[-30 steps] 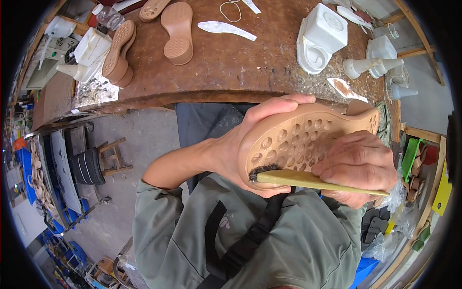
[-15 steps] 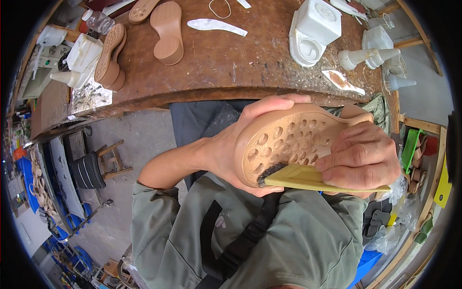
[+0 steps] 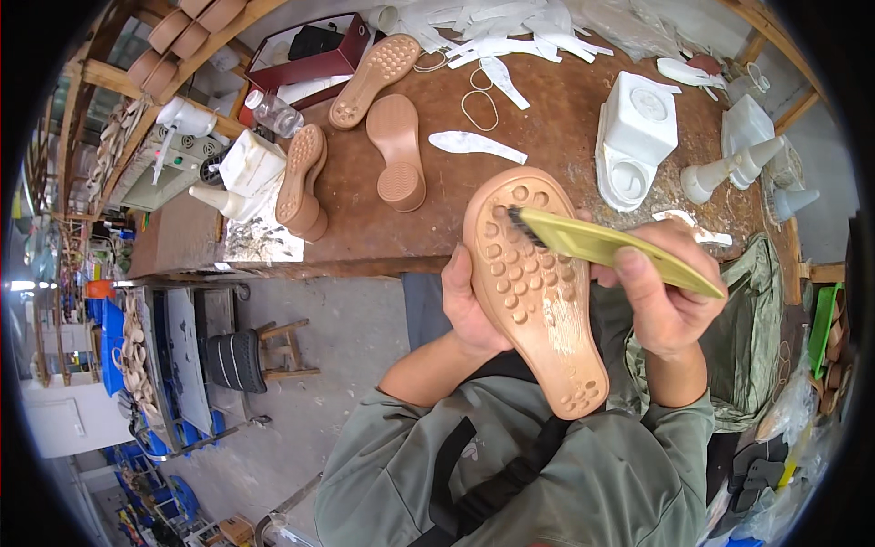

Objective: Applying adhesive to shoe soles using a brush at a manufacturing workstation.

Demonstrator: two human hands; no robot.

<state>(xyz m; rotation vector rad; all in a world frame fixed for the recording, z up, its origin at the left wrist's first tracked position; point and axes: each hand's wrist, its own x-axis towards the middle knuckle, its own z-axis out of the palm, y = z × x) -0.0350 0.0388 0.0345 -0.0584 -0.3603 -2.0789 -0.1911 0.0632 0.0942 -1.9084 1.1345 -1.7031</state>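
Note:
My left hand (image 3: 469, 305) grips a tan shoe sole (image 3: 547, 314) by its left edge, in front of my chest. The sole's hollowed side faces up, with round pits across the wide end and a wet-looking shine on its middle. In my right hand (image 3: 670, 292) is a flat yellow-green brush (image 3: 602, 239), held between thumb and fingers. Its dark bristles touch the pitted wide end, near the upper left rim. Part of the right fingers is hidden behind the brush and the sole.
On the brown workbench (image 3: 355, 246) lie more tan soles (image 3: 395, 155), a white shoe-shaped piece (image 3: 478, 144) and rubber bands. White plastic containers (image 3: 638, 128) stand at the right, a clear bottle (image 3: 273, 114) and maroon box (image 3: 314, 59) at the left. A stool (image 3: 239, 363) is on the floor.
The sole has turned from lying sideways to its wide end pointing toward the bench. The brush has moved from the near rim to the far end of the pits. My view takes in more bench.

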